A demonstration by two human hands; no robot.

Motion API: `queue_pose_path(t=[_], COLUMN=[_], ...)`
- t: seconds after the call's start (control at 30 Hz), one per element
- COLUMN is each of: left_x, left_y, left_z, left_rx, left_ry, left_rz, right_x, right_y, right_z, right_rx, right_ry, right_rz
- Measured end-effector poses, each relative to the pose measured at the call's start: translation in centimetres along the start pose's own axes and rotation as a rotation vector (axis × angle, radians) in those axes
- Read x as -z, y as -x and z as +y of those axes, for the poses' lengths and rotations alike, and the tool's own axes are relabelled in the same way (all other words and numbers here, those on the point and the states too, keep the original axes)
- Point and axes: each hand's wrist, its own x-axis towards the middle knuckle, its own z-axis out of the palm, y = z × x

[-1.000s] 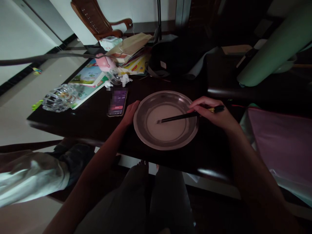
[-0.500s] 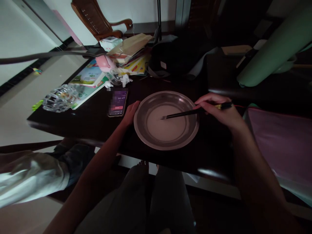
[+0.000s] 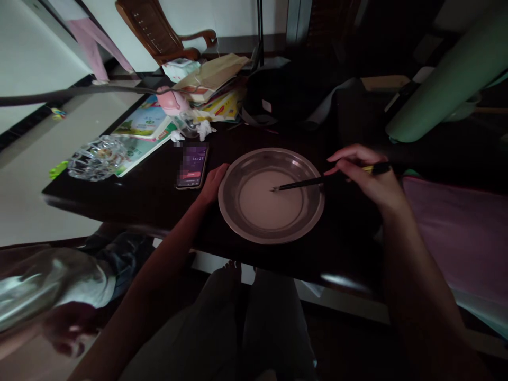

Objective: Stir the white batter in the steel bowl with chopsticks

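Observation:
A round metal basin point(image 3: 272, 237) sits near the front edge of the dark table. Its flat middle looks pale and cloudy; whether this is liquid or bare metal I cannot tell. My left hand point(image 3: 213, 184) holds the basin's left rim, its fingertips partly hidden. To the right of the basin, my right hand point(image 3: 363, 172) is closed around black chopsticks point(image 3: 304, 183) with a gold band near their upper end. They slant over the right rim, their tips above or touching the basin's middle.
Left of the basin lie a phone point(image 3: 193, 166), crumpled tissues point(image 3: 205, 130), books point(image 3: 138, 124) and a clear glass bowl point(image 3: 95, 159). A black bag point(image 3: 286, 95) lies behind. A green cylinder point(image 3: 440, 84) stands right. Another person point(image 3: 59, 280) is close at left; pink trousers point(image 3: 91, 45) show farther back.
My right hand has shifted slightly right, drawing the chopstick tips right too. My left hand and the basin stay put. The nearby person's hand and someone's pink trousers have come into view.

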Motion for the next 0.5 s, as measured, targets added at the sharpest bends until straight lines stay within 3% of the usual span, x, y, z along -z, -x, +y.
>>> queue_pose_path(t=[0.1,0.27,0.5], left_x=[-0.1,-0.2,-0.2], left_y=[0.0,-0.1,0.0], left_z=[0.0,0.0,0.1], left_rx=[0.009,0.047,0.061], left_ry=[0.013,0.046,0.044], left_rz=[-0.003,0.004,0.005], right_x=[0.7,-1.3,0.5], right_y=[0.2,0.2,0.1], right_z=[0.1,-0.4,0.1], right_rx=[-0.033,0.028,-0.02], right_ry=[-0.037,-0.038,-0.033], right_rz=[-0.014,-0.154,0.024])
